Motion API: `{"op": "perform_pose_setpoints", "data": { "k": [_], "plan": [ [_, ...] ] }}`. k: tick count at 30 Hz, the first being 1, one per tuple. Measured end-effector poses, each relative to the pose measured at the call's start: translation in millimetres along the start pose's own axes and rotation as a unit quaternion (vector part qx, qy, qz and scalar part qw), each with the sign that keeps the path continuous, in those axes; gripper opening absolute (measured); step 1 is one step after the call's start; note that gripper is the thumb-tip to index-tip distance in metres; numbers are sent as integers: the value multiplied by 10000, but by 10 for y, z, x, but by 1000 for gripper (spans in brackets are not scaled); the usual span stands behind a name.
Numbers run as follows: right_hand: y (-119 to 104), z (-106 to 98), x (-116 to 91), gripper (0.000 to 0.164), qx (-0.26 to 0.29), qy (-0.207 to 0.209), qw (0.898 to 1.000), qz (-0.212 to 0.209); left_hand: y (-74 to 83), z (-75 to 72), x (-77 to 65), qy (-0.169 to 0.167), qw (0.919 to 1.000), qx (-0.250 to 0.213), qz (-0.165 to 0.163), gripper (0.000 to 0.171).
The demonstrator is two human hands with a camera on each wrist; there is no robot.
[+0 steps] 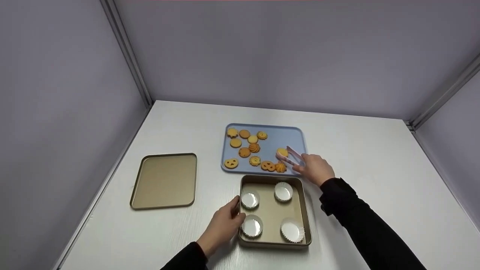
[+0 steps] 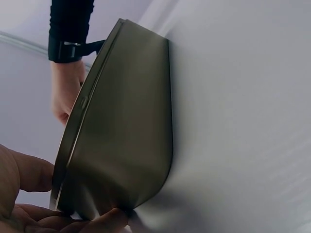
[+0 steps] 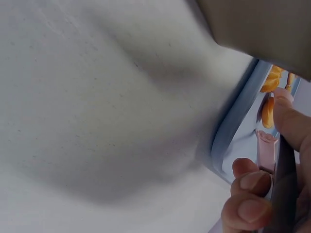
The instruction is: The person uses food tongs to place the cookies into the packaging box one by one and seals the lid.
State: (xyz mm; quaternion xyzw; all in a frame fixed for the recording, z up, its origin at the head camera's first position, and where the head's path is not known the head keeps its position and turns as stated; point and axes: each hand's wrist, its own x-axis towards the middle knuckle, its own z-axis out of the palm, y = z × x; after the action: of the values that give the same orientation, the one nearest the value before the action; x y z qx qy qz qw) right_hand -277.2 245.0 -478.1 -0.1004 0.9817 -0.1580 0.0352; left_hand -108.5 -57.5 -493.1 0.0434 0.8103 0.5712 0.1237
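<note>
Left hand (image 1: 224, 223): grip pinches one tin (image 1: 275, 245), left side; four paper cups (image 1: 283, 192) inside. Right hand (image 1: 316, 168): grip holds one pair of tongs (image 1: 288, 161) — arms astride one cookie (image 1: 282, 152) at the tray (image 1: 285, 135) — twelve cookies (image 1: 244, 134) total.

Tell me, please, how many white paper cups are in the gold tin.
4, all inside the gold tin: far-left cup, near-left cup, far-right cup and near-right cup. None seems hidden in the head view.
</note>
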Motion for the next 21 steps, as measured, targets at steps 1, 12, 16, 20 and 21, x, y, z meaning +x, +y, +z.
{"op": "perform_pose_setpoints", "data": {
  "k": [1,12,16,20,21],
  "plan": [
    [-10,0,3,37,-19,7,10000,-18,-2,-2,-1,-8,10000,-12,-6,66],
    [-12,-10,-44,26,-216,520,9968,-562,4,8,-2,-42,9997,-176,-174,65],
    [31,-69,-111,25,-104,759,9937,-823,7,15,-4,-18,9997,-191,-172,64],
    [52,-183,-210,27,119,778,9907,-1114,-2,16,-5,-8,9997,-180,-171,64],
    [56,-219,-240,32,166,758,9900,-1182,-4,16,-6,1,9997,-161,-160,64]
  ]
}}
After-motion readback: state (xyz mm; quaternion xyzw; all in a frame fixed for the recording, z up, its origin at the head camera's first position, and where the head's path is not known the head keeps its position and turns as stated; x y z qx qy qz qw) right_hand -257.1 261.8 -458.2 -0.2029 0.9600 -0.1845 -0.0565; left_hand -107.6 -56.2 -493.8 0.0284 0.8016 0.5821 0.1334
